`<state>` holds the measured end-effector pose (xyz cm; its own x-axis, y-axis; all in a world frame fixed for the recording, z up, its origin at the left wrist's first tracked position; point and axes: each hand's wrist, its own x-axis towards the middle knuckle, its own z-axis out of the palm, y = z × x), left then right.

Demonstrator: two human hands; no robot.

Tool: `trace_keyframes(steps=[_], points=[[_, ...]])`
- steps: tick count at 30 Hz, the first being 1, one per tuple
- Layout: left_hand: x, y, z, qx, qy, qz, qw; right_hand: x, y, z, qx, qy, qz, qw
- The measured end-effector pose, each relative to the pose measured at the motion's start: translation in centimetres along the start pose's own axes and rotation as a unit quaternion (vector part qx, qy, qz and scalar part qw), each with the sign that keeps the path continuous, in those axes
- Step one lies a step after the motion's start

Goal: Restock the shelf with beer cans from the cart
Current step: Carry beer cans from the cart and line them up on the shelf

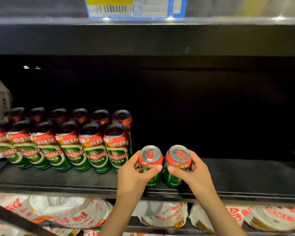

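Only dark shelf (75, 181) depth (back unseen)

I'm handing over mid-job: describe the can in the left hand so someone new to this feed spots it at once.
Start at the dark shelf with two rows of green-and-red beer cans on its left. Just right of that block, near the front edge, two cans are held side by side. The left-hand can, gripped by the left hand, is the one nearer the rows; the other can is in the right hand.

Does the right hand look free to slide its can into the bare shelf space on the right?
Probably yes: the right hand holds its can at the shelf front, nothing visibly blocking that side.
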<state>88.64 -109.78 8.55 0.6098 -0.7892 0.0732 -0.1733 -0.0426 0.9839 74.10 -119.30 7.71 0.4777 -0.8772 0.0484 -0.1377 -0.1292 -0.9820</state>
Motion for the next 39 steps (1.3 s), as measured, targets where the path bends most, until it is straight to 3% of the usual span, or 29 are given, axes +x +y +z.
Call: trace_keyframes(steps=[12,21,31,39], points=[[3.5,-0.9,2.4,-0.002,0.017,0.006,1.000,4.9,2.3,-0.3,-0.011,-0.002,0.003,1.000],[5.8,-2.1,3.2,0.001,0.060,-0.033,0.998,7.0,2.8,-0.3,0.007,0.001,-0.017,1.000],[5.6,-3.1,3.5,-0.021,0.042,-0.018,0.999,7.5,4.6,0.1,0.017,-0.018,-0.023,0.999],[4.8,-6.2,3.6,0.039,0.006,0.022,0.999,7.5,7.5,0.2,-0.026,-0.020,0.015,0.999]])
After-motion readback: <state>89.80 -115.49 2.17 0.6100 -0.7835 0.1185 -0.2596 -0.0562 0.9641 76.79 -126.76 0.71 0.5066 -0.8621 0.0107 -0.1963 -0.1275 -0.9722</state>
